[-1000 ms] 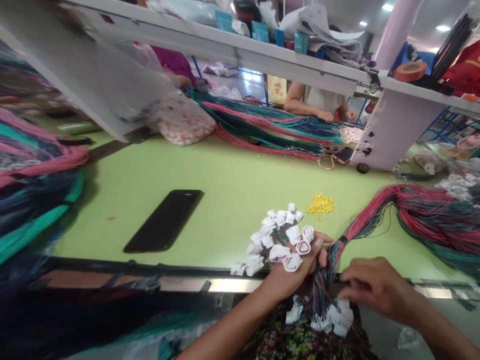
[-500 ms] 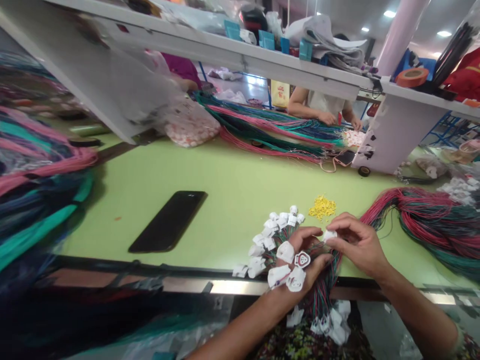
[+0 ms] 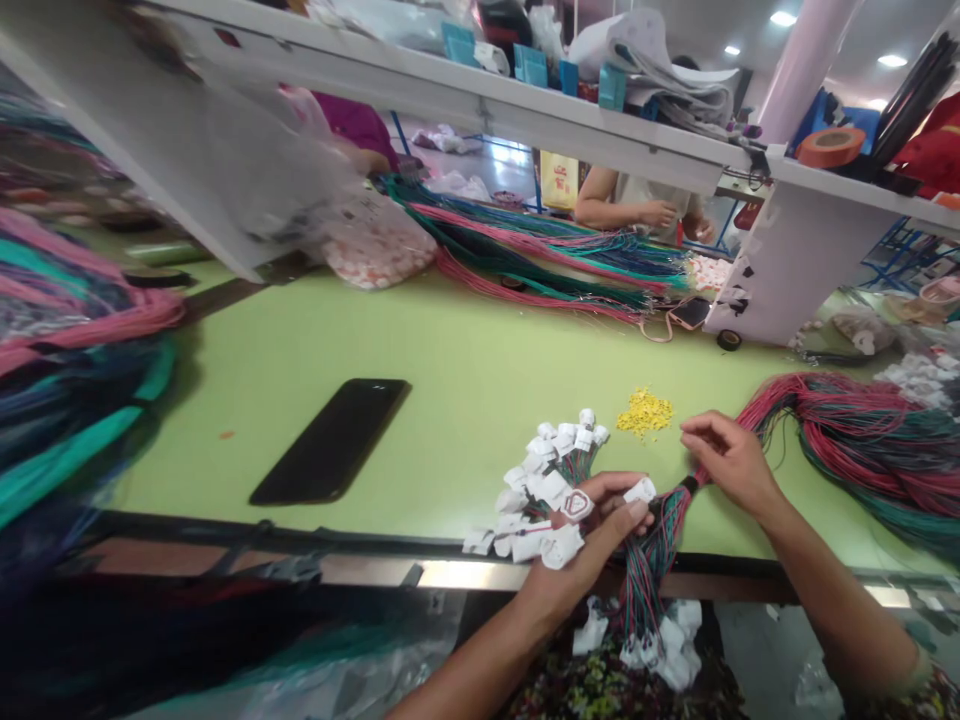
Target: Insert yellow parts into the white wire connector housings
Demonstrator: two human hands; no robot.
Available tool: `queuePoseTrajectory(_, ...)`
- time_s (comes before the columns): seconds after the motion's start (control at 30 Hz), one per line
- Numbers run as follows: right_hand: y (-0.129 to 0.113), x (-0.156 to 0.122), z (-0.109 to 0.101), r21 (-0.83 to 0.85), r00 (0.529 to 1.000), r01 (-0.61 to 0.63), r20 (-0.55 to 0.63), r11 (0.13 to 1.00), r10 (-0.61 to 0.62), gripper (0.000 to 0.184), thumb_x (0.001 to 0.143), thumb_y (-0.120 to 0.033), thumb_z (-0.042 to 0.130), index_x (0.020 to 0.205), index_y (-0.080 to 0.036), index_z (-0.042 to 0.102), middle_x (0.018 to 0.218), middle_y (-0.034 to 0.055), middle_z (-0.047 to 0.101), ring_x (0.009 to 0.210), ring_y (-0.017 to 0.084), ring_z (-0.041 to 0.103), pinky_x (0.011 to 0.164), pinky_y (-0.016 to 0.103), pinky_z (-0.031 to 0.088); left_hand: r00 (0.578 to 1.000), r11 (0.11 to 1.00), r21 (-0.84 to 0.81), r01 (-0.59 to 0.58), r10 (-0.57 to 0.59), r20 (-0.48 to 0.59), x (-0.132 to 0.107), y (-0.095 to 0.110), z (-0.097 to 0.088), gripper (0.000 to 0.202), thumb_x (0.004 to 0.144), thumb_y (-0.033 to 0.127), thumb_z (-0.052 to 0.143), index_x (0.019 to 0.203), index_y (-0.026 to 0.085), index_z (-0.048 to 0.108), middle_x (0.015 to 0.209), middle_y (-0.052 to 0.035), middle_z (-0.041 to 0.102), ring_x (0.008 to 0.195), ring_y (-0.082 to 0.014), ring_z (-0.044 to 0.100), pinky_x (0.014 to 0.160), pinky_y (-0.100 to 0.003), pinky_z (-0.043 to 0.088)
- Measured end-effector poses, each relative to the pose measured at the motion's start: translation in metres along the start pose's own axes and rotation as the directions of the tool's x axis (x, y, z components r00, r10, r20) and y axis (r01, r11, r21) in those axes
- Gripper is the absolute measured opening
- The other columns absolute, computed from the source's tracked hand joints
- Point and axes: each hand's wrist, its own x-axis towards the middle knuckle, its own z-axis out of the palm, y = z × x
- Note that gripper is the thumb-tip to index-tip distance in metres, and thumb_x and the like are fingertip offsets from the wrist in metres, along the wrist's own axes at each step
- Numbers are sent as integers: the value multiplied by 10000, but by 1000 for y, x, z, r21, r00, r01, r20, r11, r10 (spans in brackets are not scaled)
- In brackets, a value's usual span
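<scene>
My left hand is closed, its thumb and fingers pinching a white plastic connector on thin wires. Around its back and wrist spread several more white connectors, some with a printed outline on them. The wire bundle of red, green and dark strands runs under the hand, with more white ends hanging over the table edge. My right hand is just above the bundle, near a small heap of yellow bits. Its fingers are bent and slightly apart; nothing shows between them.
A black phone lies on the green table. Thick wire bundles lie at the left and right. Behind stands a white shelf, with a bag of small parts beneath it. Another person's arms are across the table.
My right hand has let go of the white connector and moved right and slightly up. My left thumb and fingers now hold that connector, and the left hand has turned a little.
</scene>
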Motion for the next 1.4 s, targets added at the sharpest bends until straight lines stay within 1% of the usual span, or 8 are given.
queuePoseTrajectory(0.13,33,22,7,-102,979,41,203,994,-19,126,821,-117,626,859,-183,725,838,34,708,741,173,634,693,297,487,993,997,-57,51,-57,-108,4,3,2,251,808,406,777,1012,266,738,810,-68,772,699,-227,711,703,-425,608)
queuePoseTrajectory(0.37,42,44,21,-63,951,100,299,993,-77,164,776,-60,672,807,-199,754,825,33,688,802,181,621,794,325,473,984,991,-99,92,-106,-142,5,3,3,276,764,432,812,970,261,748,731,-43,737,615,-191,676,644,-386,592)
queuePoseTrajectory(0.6,17,20,18,163,947,-16,318,987,-37,182,898,-338,666,936,-170,724,797,34,703,700,157,644,649,292,525,986,982,-167,86,-108,-126,7,6,5,204,822,391,763,964,249,726,890,-72,747,810,-217,709,651,-341,584)
queuePoseTrajectory(0.77,-8,-8,21,491,973,-67,226,868,-53,124,826,-361,782,856,-242,768,886,29,673,872,167,646,820,335,532,992,968,-232,101,-115,-49,6,8,7,206,815,377,773,969,245,736,822,-61,748,756,-206,716,644,-337,581)
queuePoseTrajectory(0.93,-16,-18,25,324,982,145,67,935,-175,48,882,-258,715,896,-233,752,859,43,662,821,175,639,753,324,534,992,963,-248,100,-117,-54,4,7,8,191,777,342,803,946,256,783,844,-60,770,774,-206,715,653,-325,575)
queuePoseTrajectory(1.1,-22,-19,18,91,910,401,80,912,-408,105,903,-172,665,985,-205,721,893,73,675,829,189,652,724,330,537,990,974,-203,101,-119,-75,3,8,8,193,743,324,824,919,246,804,815,-46,772,742,-174,689,644,-281,555)
queuePoseTrajectory(1.23,-26,-18,13,-2,877,474,89,881,-472,96,906,-149,657,958,-213,706,851,61,672,792,188,639,698,334,528,988,975,-182,127,-141,-63,2,8,7,202,736,327,829,923,253,810,783,-40,778,642,-136,654,628,-266,532)
queuePoseTrajectory(1.4,-28,-22,17,-15,902,431,44,902,-430,102,880,-123,663,930,-207,694,852,59,666,792,190,644,692,330,528,989,971,-202,126,-139,-53,2,6,7,189,744,332,827,917,256,815,766,-47,783,631,-135,656,618,-256,515)
